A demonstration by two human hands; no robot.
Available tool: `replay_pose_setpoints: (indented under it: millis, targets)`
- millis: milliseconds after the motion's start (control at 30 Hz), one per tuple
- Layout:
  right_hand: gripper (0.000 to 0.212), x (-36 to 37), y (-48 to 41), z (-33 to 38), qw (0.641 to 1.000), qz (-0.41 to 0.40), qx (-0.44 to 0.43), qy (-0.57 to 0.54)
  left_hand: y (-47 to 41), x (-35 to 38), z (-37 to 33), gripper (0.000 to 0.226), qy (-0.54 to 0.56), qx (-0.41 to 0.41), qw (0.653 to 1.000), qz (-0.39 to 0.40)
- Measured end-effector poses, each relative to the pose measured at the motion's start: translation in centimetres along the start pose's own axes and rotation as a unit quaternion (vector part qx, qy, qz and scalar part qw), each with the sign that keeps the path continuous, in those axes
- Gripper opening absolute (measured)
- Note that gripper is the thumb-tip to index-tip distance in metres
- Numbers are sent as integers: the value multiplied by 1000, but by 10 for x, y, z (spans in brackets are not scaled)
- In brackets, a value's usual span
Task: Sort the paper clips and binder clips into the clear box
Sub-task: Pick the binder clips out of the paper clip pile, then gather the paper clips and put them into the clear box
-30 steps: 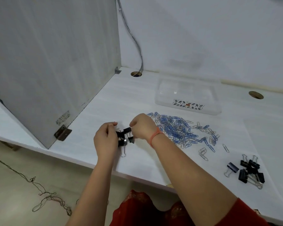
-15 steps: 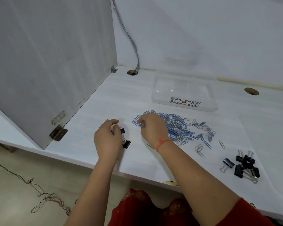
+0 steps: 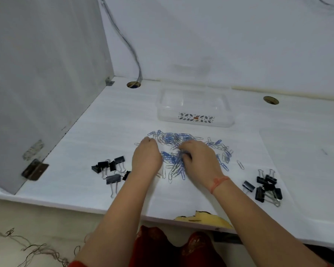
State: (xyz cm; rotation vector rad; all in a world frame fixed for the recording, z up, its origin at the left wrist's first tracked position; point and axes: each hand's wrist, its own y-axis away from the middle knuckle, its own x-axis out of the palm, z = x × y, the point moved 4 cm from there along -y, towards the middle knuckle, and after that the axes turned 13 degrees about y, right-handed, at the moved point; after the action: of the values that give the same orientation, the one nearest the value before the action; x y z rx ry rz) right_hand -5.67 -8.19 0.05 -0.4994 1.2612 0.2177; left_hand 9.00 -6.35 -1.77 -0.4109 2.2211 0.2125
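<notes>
A spread of blue and silver paper clips (image 3: 174,139) lies in the middle of the white desk (image 3: 104,128). My left hand (image 3: 147,157) rests palm down on the pile's left edge, fingers curled. My right hand (image 3: 199,157) lies on the pile's middle, fingers bent down into the clips. Whether either hand holds clips is hidden under the palms. One group of black binder clips (image 3: 109,167) lies left of my left forearm, another group of black binder clips (image 3: 266,186) at the right. The clear box (image 3: 195,106) stands behind the pile, with nothing visible inside.
A grey side panel (image 3: 46,74) with a metal bracket (image 3: 35,169) walls off the left. A cable (image 3: 127,45) drops into a desk hole (image 3: 133,84); a second hole (image 3: 271,100) is at the back right. The desk's front edge is chipped (image 3: 202,220).
My hands have let go of the black binder clips, which now lie on the desk at the left. Both hands have moved right onto the paper clip pile.
</notes>
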Motion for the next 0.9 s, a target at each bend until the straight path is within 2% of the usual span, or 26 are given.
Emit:
replay_pose_setpoints:
  millis: [100,167,300,400,467,567,667,767,833,900]
  targets:
    - [32,-3,2,-22,997,50,43,42,5,23,-10,41,70,16,997,0]
    - [35,-4,8,-31,994,84,55,30,13,34,-18,54,115,38,993,16]
    - [39,-23,17,-56,991,64,117,-3,32,29,-20,53,204,63,976,-37]
    - [34,-31,18,-77,981,87,163,53,36,22,-9,50,116,42,989,-81]
    - [30,-29,21,-76,970,133,170,112,32,26,-3,51,25,3,998,-64]
    - [31,-19,33,-60,963,181,140,140,28,34,-6,48,-20,-37,997,-57]
    - [35,-9,39,-46,975,168,98,110,25,43,-19,48,3,3,999,-54]
    - [25,-9,37,-46,986,136,88,45,32,47,-27,46,79,59,993,-57]
    - [25,-18,35,-56,987,97,119,37,34,40,-23,40,136,54,984,-100]
    - [31,-26,36,-68,980,90,167,67,30,34,-16,40,117,35,983,-141]
